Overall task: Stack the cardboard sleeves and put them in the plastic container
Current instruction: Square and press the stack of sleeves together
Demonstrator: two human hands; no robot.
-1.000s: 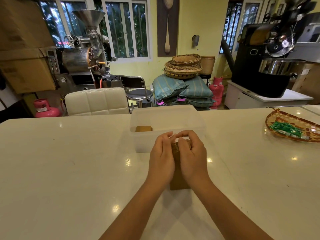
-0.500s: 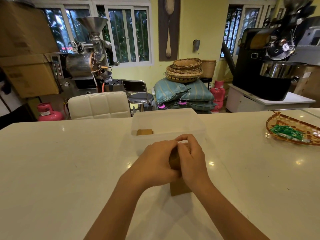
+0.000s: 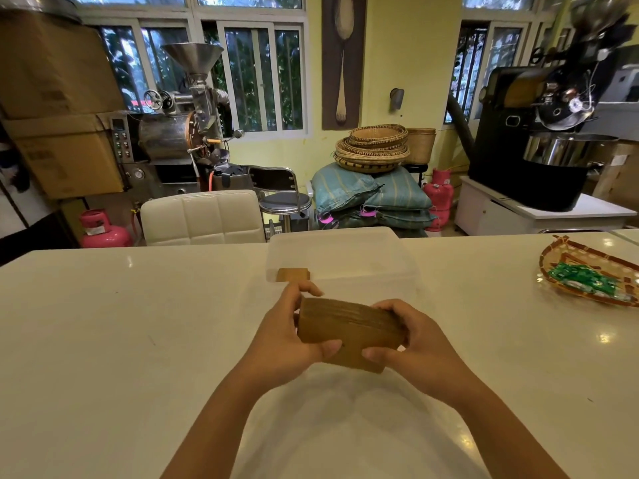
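Note:
A thick stack of brown cardboard sleeves (image 3: 349, 330) lies sideways between my two hands, just above the white table (image 3: 103, 340). My left hand (image 3: 287, 337) grips its left end and my right hand (image 3: 415, 347) grips its right end. Right behind the stack stands a clear plastic container (image 3: 340, 252). Another brown sleeve stack (image 3: 293, 274) shows through the container's front left wall.
A woven tray (image 3: 560, 257) holding green packets (image 3: 584, 281) sits at the table's right edge. A white padded chair (image 3: 202, 217) stands behind the table's far edge, with roasting machines, sacks and baskets farther back.
The stack stood on end between my closed hands. It now lies turned sideways, lifted a little, with a hand on each end.

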